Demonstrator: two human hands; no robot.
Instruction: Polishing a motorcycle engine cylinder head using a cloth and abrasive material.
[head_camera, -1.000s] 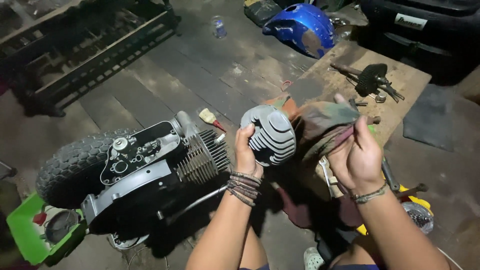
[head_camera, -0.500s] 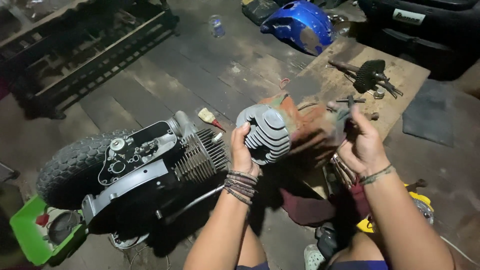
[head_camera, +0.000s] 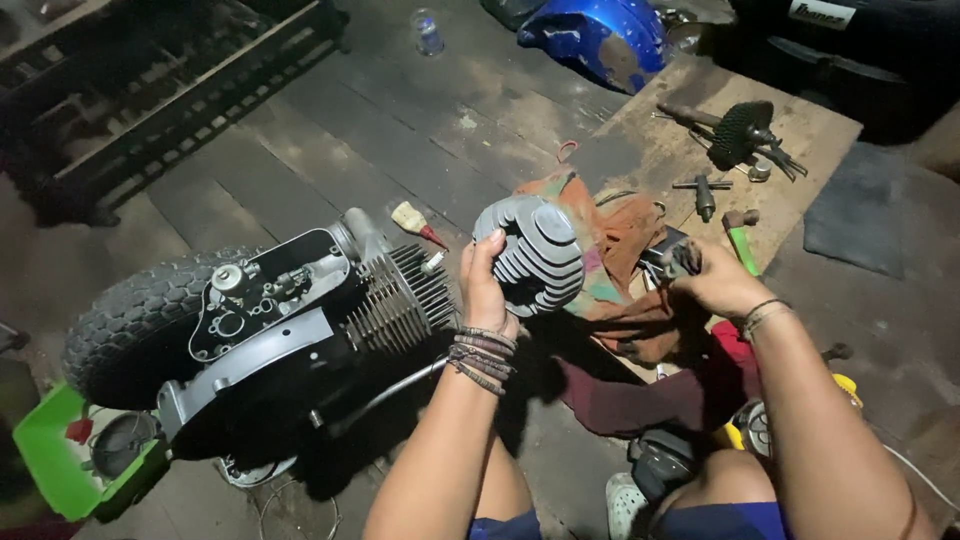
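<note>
Item: finned engine cylinder (head_camera: 535, 255), grey cast metal, ribbed barrel. My left hand (head_camera: 485, 285) is closed around its left side and holds it raised, bore axis tilted up toward my right. My right hand (head_camera: 715, 280), just right of it, is closed on a small dark metal part (head_camera: 668, 262). Left of both: scooter engine (head_camera: 300, 320), finned block, knobbly tyre (head_camera: 130, 315). Beyond: rags (head_camera: 620, 235), wooden board (head_camera: 800, 150) with tools.

The left hand (head_camera: 487, 290) grips a dull grey, ribbed cylinder head (head_camera: 535, 255); just beyond it lies a rag (head_camera: 610, 250) patched in orange, brown and green. Below the right hand (head_camera: 722, 283) spreads a maroon cloth (head_camera: 640, 400), and far past both grips sits a glossy blue tank (head_camera: 600, 40).
</note>
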